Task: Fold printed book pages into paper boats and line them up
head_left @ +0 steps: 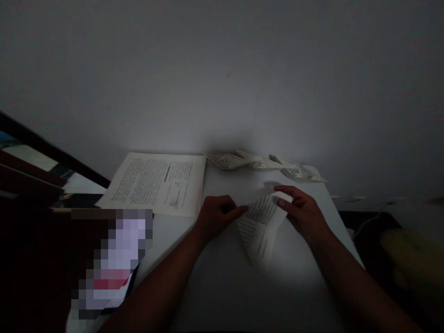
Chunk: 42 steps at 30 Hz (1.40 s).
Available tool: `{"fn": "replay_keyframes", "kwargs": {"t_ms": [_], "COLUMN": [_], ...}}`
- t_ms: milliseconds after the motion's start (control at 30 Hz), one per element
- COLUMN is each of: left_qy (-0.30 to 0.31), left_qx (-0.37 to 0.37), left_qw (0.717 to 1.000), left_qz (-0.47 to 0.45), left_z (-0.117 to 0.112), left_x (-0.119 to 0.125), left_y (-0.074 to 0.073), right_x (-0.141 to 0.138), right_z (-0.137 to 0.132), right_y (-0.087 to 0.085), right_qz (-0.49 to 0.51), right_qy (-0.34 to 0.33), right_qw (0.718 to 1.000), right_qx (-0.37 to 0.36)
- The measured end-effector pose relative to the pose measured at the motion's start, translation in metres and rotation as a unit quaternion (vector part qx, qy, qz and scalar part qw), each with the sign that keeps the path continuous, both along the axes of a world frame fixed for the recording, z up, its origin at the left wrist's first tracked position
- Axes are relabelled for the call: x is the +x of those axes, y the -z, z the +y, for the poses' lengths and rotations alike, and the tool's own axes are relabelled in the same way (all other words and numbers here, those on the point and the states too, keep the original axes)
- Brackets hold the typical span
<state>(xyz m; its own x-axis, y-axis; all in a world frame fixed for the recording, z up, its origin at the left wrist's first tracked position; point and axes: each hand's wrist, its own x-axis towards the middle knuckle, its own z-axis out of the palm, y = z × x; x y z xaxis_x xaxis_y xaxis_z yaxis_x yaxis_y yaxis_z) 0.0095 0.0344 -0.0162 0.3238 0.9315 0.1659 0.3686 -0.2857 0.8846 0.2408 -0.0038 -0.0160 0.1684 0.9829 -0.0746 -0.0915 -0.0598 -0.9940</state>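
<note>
A partly folded sheet of printed paper (pixel 262 224) is held above the white table, its lower end narrowing to a point. My left hand (pixel 218 215) pinches its upper left corner between thumb and curled fingers. At the upper right, my right hand (pixel 300 210) grips the paper's edge, with the thumb on the near face and the index finger stretched along the top. Behind my hands, folded paper boats (pixel 227 161) made of the same printed paper sit in a row along the wall.
A stack of printed pages (pixel 152 182) lies at the table's back left. A device with a lit, pixelated screen (pixel 121 249) rests at the left edge. The white table (pixel 222 291) meets a grey wall (pixel 222 83). A dim yellowish object (pixel 412 259) is at the right.
</note>
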Motion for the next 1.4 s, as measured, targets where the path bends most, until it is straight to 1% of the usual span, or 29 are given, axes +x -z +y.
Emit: {"fn": "replay_keyframes", "kwargs": {"t_ms": [33,100,167,200,267,367,433,567,667,733,833,933,1033,1067,1133,1267,1400], "left_qy": [-0.009,-0.055,-0.101,-0.108,-0.083,-0.006,0.03,0.062,0.074,0.077,0.078,0.089,0.114,0.124,0.14,0.167,0.189], "left_qx": [0.001,0.016,0.048,0.065,0.099,0.143,0.159,0.176,0.188,0.193,0.199,0.2,0.192,0.189,0.182,0.163,0.155], "left_qw": [1.0,0.998,0.994,0.992,0.992,0.989,0.984,0.968,0.961,0.96,0.959,0.956,0.951,0.95,0.948,0.943,0.936], "left_qz": [-0.002,-0.009,-0.016,-0.015,-0.004,0.035,0.08,0.167,0.188,0.188,0.187,0.196,0.211,0.216,0.222,0.238,0.254], "left_z": [0.0,0.0,0.0,0.0,0.0,-0.001,-0.002,-0.003,-0.002,-0.001,-0.001,-0.003,-0.004,-0.005,-0.005,-0.005,-0.003], "left_x": [0.001,0.001,0.001,0.001,0.0,0.0,0.001,0.002,0.002,0.001,0.001,0.0,-0.002,-0.003,-0.005,-0.008,-0.008], "left_y": [0.0,0.0,0.0,0.0,0.0,0.004,0.007,0.012,0.013,0.015,0.017,0.017,0.013,0.011,0.008,0.004,0.002], "right_x": [0.0,0.0,-0.002,-0.003,-0.005,-0.006,-0.007,-0.006,-0.005,-0.003,-0.002,-0.004,-0.006,-0.007,-0.007,-0.007,-0.004], "right_z": [-0.001,-0.003,-0.004,-0.004,-0.003,-0.002,-0.003,-0.004,-0.003,-0.001,-0.001,-0.005,-0.009,-0.009,-0.009,-0.008,-0.008], "right_y": [0.001,0.002,0.002,0.002,0.002,0.0,0.001,0.003,0.005,0.008,0.01,0.01,0.011,0.011,0.011,0.011,0.011], "right_qz": [-0.04,-0.095,-0.111,-0.114,-0.114,-0.122,-0.152,-0.222,-0.26,-0.3,-0.348,-0.403,-0.458,-0.468,-0.478,-0.487,-0.505], "right_qy": [-0.014,-0.024,-0.013,-0.006,0.005,0.023,0.033,0.06,0.083,0.052,-0.044,-0.133,-0.191,-0.206,-0.22,-0.22,-0.234], "right_qw": [0.999,0.994,0.992,0.992,0.992,0.992,0.988,0.973,0.96,0.949,0.928,0.891,0.846,0.836,0.825,0.819,0.803], "right_qx": [-0.018,-0.044,-0.057,-0.061,-0.056,-0.029,-0.014,0.016,0.062,0.087,0.124,0.164,0.193,0.199,0.207,0.209,0.211]}}
